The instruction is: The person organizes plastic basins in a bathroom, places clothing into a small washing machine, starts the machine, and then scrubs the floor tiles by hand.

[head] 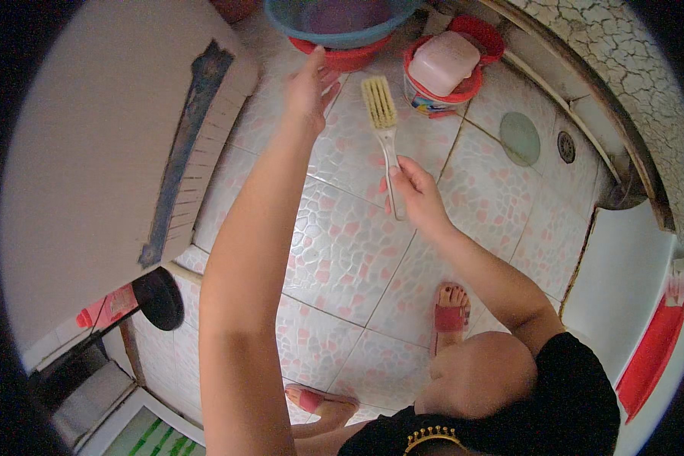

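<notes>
My right hand (419,194) grips the pale handle of a scrub brush (379,105). The brush points away from me, its yellowish bristle rows facing up. My left hand (310,94) reaches far forward with its fingers apart and nothing visible in it. Its fingertips overlap the side of a red basin (353,57); whether they touch it cannot be told. On top of that red basin sits a larger blue basin (342,39), cut off by the upper edge of the view.
A red-rimmed bucket (416,94) holds a pinkish plastic container (446,62). A round floor drain (566,146) lies beside a greenish disc (520,138) on the tiled floor (342,245). At left stands a large pale cabinet-like body (108,142); a pink bottle (108,306) is below it.
</notes>
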Demonstrator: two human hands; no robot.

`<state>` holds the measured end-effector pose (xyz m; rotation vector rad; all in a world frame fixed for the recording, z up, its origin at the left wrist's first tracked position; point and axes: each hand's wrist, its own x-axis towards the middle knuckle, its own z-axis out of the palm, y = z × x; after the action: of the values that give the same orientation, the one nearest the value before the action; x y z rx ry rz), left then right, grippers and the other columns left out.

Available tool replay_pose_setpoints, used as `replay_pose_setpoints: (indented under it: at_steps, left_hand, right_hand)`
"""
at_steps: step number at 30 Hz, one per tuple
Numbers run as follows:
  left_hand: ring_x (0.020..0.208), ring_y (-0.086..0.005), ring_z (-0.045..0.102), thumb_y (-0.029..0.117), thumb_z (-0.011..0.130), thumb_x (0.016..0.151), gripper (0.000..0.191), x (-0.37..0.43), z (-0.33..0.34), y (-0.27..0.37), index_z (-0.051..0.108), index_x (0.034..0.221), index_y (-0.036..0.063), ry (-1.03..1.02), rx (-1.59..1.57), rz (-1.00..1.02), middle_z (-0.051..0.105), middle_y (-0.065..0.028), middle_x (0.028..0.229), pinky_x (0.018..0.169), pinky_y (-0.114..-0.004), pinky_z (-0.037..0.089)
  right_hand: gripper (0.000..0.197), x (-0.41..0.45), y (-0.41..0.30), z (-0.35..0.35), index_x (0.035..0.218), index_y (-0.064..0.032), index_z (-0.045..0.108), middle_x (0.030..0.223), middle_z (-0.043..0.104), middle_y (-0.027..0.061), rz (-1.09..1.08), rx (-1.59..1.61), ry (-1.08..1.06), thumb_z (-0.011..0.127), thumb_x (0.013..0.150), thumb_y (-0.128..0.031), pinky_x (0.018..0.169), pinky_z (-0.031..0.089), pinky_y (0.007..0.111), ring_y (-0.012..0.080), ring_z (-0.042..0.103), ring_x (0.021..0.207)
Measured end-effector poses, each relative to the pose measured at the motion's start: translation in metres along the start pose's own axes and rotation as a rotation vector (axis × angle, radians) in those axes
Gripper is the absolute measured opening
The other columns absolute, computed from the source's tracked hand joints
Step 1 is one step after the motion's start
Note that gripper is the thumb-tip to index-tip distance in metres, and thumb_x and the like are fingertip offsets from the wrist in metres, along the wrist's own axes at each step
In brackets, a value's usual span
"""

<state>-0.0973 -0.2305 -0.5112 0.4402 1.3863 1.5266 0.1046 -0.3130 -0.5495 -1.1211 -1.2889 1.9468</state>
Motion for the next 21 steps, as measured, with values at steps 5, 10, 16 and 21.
replay_pose_setpoints:
  at_steps: [5, 10, 16, 21]
  left_hand:
    - [0.081, -0.0192, 0.055, 0.031, 0.059, 0.081, 0.041, 0.046, 0.012, -0.009, 0.047, 0.109, 0.0028, -0.050, -0.158, -0.047, 0.054, -0.0073, 0.100, 0.073, -0.029, 0.050]
    - [0.085, -0.0201, 0.058, 0.020, 0.052, 0.086, 0.029, 0.059, 0.017, 0.004, 0.046, 0.107, 0.0009, -0.101, -0.257, 0.083, 0.054, -0.0088, 0.102, 0.068, -0.022, 0.053]
    - [0.093, -0.0211, 0.056, 0.018, 0.053, 0.086, 0.027, 0.036, -0.004, 0.050, 0.047, 0.106, 0.0017, -0.114, -0.316, 0.098, 0.055, -0.0103, 0.101, 0.078, -0.025, 0.052]
    - [0.095, -0.0172, 0.054, 0.019, 0.050, 0.088, 0.025, 0.008, -0.011, 0.084, 0.050, 0.105, 0.0000, -0.089, -0.315, 0.134, 0.053, -0.0089, 0.103, 0.078, -0.022, 0.051]
  right_hand:
    - [0.022, 0.022, -0.005, -0.017, 0.100, -0.0025, 0.052, 0.072, 0.056, 0.0021, -0.035, -0.013, -0.004, 0.041, 0.092, -0.020, 0.049, 0.043, 0.024, 0.0082, 0.049, 0.053]
    - [0.025, 0.031, -0.012, -0.025, 0.098, -0.0023, 0.053, 0.073, 0.057, 0.0019, -0.003, -0.010, -0.014, 0.040, 0.092, -0.023, 0.049, 0.043, 0.024, 0.0085, 0.050, 0.055]
    - [0.026, 0.050, -0.034, -0.026, 0.097, -0.0025, 0.054, 0.073, 0.058, 0.0033, -0.057, -0.037, -0.013, 0.040, 0.092, -0.024, 0.050, 0.044, 0.024, 0.0105, 0.052, 0.058]
    - [0.026, 0.109, -0.068, 0.000, 0.103, -0.0029, 0.053, 0.076, 0.057, 0.0058, -0.126, 0.032, -0.057, 0.041, 0.090, -0.022, 0.051, 0.042, 0.026, 0.0125, 0.053, 0.058]
